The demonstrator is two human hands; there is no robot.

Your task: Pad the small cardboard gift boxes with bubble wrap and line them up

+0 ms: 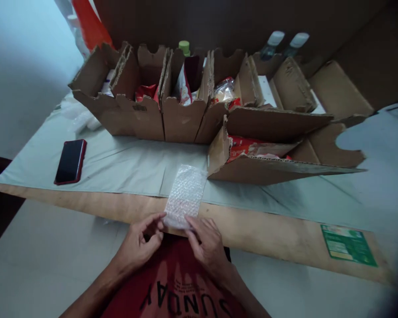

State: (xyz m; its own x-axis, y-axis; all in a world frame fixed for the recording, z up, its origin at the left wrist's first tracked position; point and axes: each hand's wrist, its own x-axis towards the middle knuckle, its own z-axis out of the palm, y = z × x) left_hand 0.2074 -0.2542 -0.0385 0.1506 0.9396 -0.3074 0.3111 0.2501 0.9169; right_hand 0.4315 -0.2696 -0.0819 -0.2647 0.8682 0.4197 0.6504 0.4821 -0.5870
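A flat piece of bubble wrap (186, 187) lies over the front edge of the table, its near end between my hands. My left hand (142, 238) is closed, its fingers curled and its fingertips at the near left corner of the bubble wrap. At the near right corner, my right hand (207, 240) is also closed, its fingertips pressing on the wrap and the thumb below. The near end looks folded or rolled over. Whether something lies inside the bubble wrap, I cannot tell.
Several cardboard bins (185, 121) with packets stand in a row at the back. Another cardboard bin (252, 170) with red packets is nearer, right of the wrap. A phone (70, 161) lies left; a green card (348, 245) is at the right front edge. Bottles (274, 42) stand behind.
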